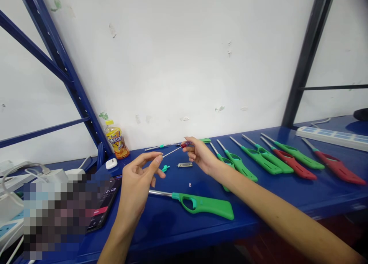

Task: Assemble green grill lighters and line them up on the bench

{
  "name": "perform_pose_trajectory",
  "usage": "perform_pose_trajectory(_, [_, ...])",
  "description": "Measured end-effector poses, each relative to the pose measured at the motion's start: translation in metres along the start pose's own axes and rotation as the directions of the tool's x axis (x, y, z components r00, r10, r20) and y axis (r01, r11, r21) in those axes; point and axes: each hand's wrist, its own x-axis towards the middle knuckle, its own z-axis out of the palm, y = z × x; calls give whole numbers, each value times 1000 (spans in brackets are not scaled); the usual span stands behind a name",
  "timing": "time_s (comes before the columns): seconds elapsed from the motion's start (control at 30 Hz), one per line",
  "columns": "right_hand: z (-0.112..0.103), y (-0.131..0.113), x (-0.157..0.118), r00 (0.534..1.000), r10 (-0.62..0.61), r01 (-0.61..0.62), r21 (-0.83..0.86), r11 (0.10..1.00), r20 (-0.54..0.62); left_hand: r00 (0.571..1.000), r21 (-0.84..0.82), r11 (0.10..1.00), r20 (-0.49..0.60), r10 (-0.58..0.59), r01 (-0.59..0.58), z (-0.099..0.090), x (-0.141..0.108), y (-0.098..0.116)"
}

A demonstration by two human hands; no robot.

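My right hand [198,154] is closed around the red handle of a thin screwdriver [172,151]. At the tip end of the thin metal shaft, the thumb and fingers of my left hand [140,172] are pinched together. Below my hands lies a long green gas lighter [208,205] with a metal tube. Between and behind them are a small metal part [184,165], a teal trigger piece [165,168] and a tiny pale piece [190,184]. A loose lighter tube [156,147] with a teal collar rests near the wall.
Several green lighters [255,158] and red ones [335,166] lie in a row to the right. A power strip [333,137] is behind them. Leftward stand a drink bottle [117,141], a white earphone case [111,163], a phone [105,202] and cabled plugs [54,178].
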Motion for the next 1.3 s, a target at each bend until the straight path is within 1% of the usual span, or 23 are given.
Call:
perform_pose_trajectory(0.27, [2,-3,-3,1000,13,-13,16,1000,1,1000,8,1000,2,6,-6,-1,0,-3])
perform_pose_trajectory(0.47, [2,-2,-3,1000,21,-21,28,999,9,999,-16,1000,35,-13,13,1,0,-2])
perform_pose_trajectory(1.03, [-1,3,0,1000,8,-9,47,999,11,1000,-46,999,29,-8,10,3,-1,-3])
perform_pose_trajectory(1.17, [0,2,0,1000,11,-11,54,998,5,1000,-13,1000,11,23,-23,4,-2,-2])
perform_pose_trajectory(1.3, [1,2,-1,1000,11,-12,67,998,10,997,36,997,-37,73,-71,7,-3,0])
